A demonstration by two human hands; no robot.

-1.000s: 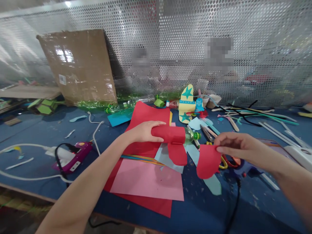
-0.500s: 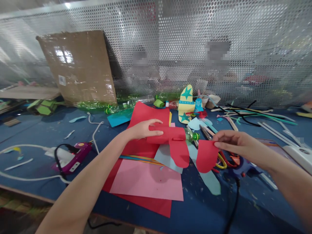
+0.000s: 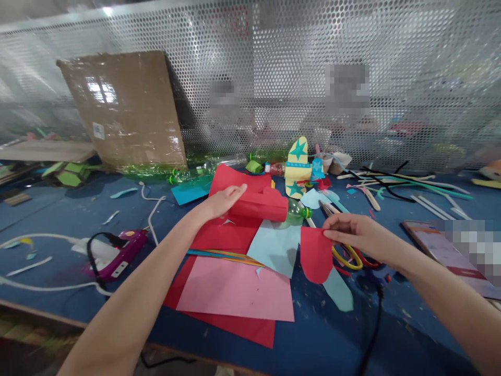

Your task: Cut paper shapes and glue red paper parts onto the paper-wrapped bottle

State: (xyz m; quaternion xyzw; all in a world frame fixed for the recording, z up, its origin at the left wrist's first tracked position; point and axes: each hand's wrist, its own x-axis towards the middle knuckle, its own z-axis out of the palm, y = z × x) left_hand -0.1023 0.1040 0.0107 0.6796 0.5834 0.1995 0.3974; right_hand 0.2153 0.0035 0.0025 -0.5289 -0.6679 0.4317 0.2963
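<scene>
1. The left hand (image 3: 224,202) is gripping the back end of a plastic bottle (image 3: 270,207) wrapped in red paper, fingers curled over the top of the wrap and thumb underneath, holding it lifted off the table.
2. The bottle is pointing away from the left hand toward the right, with its clear neck and green cap (image 3: 309,212) sticking out of the wrap just above the right hand.
3. The right hand (image 3: 358,235) is pinching the top edge of a red paper cutout (image 3: 315,254) between thumb and fingertips; the other fingers are loosely bent.
4. The cutout is hanging down from that pinch, rounded end lowest, just below and to the right of the bottle's neck and not touching it.
5. A light blue paper piece (image 3: 275,248) is lying between the two hands, under the bottle.
6. A pink sheet (image 3: 235,290) is lying on red sheets below the left forearm.
7. Yellow-handled scissors (image 3: 346,257) are lying directly under the right hand.
8. A purple glue gun (image 3: 117,253) is resting well to the left of the left arm.
</scene>
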